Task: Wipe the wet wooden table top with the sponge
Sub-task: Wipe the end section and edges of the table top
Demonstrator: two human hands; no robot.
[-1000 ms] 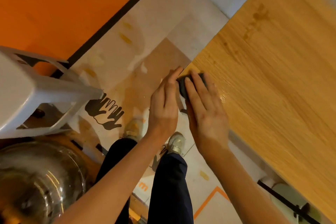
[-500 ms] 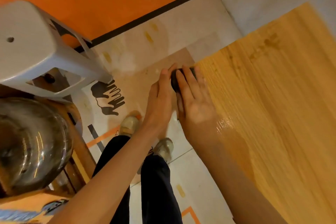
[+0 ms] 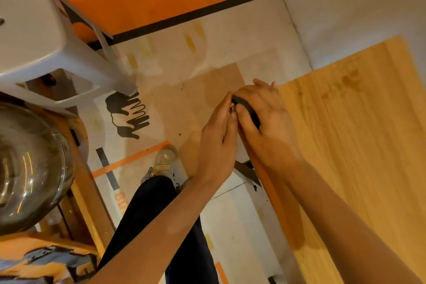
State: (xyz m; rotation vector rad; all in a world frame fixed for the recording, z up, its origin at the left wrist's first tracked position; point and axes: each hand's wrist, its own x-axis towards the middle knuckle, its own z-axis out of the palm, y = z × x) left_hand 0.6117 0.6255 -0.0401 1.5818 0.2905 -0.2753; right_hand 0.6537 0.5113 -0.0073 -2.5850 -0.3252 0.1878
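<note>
- We see the dark sponge [image 3: 246,108] at the near left corner of the wooden tabletop [image 3: 359,145], just off its edge.
- Our right hand [image 3: 265,122] wraps around the sponge, thumb underneath.
- Our left hand [image 3: 219,138] pinches the sponge's end with its fingertips.
- A grey stool [image 3: 46,37] and a steel bowl [image 3: 27,168] are on the left.

Two hands: the left hand [image 3: 217,143] and the right hand [image 3: 268,122], meeting at the far left corner of the one wooden table [image 3: 359,145]. One dark sponge [image 3: 246,108] sits between them. One white plastic stool [image 3: 43,37] stands far left, one shiny metal bowl [image 3: 27,168] near left. One shoe [image 3: 164,161] shows plainly; a second may be hidden behind the arm. One black hand-shaped floor marking [image 3: 128,114].
</note>
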